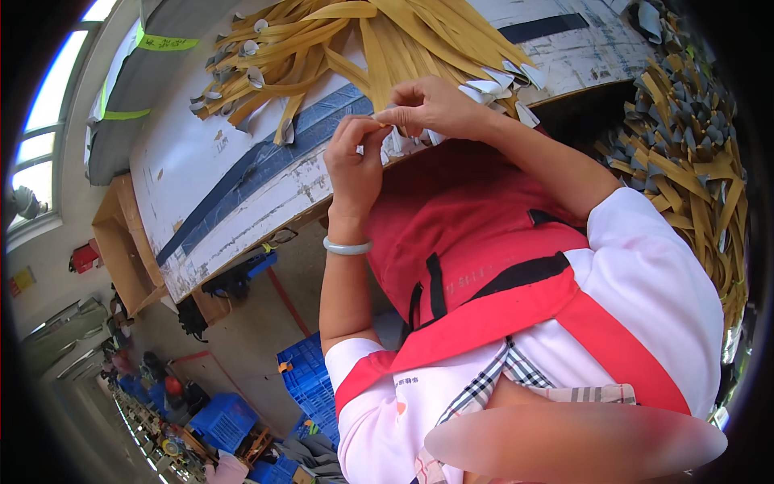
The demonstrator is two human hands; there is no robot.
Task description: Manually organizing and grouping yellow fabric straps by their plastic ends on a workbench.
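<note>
A heap of flat mustard-yellow straps (403, 32) lies across the white worktable (181, 210), many with white or grey ends. My two hands meet at the table's near edge, fingertips together. My right hand (439, 109) is closed in a pinch at the near end of a yellow strap (377, 87) that runs down from the heap. Beside it, my left hand (355, 157), with a pale bangle at the wrist, is closed too, thumb and forefinger pinched. What lies between its fingertips is too small and covered to make out. White strap ends (484, 89) lie beyond my right hand.
A dark blue band (242, 181) runs along the table, and a dark strip (544, 29) lies at the far right. More yellow straps (701, 177) hang bundled at right. A cardboard box (129, 242) adjoins the left end; blue crates (226, 423) stand on the floor.
</note>
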